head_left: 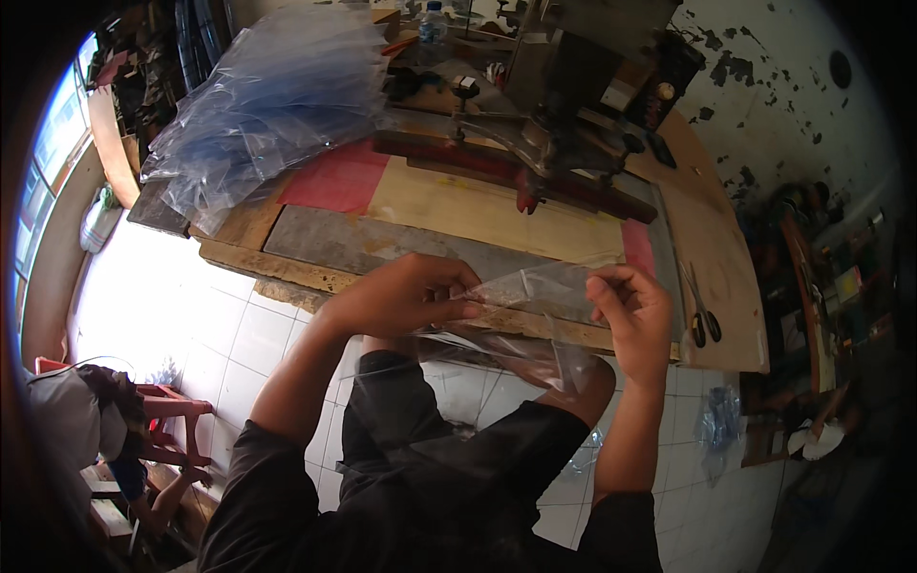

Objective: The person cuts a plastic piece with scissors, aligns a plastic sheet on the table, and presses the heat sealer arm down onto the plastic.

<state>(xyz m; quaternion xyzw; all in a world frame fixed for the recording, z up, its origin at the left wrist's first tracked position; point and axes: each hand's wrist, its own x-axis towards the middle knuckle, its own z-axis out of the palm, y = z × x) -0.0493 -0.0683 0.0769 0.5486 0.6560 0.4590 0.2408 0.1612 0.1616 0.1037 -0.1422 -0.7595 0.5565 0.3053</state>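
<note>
A clear plastic sheet (516,291) stretches between my two hands, just above the near edge of the workbench. Its lower part droops over my lap. My left hand (406,291) pinches one side between thumb and fingers. At the other side, my right hand (632,306) grips an upper corner between thumb and forefinger. Beyond them is a press-like machine with a dark red bar (506,177), set over a yellow sheet (478,205) on the bench. Whether the plastic is one layer or a bag, I cannot tell.
A tall pile of clear plastic sheets (267,105) covers the bench's far left. Black-handled scissors (702,310) lie at the right, and a plastic bottle (433,24) stands at the back. Another person (86,420) sits at lower left by a red stool (172,408). Crumpled plastic (718,430) lies on the floor.
</note>
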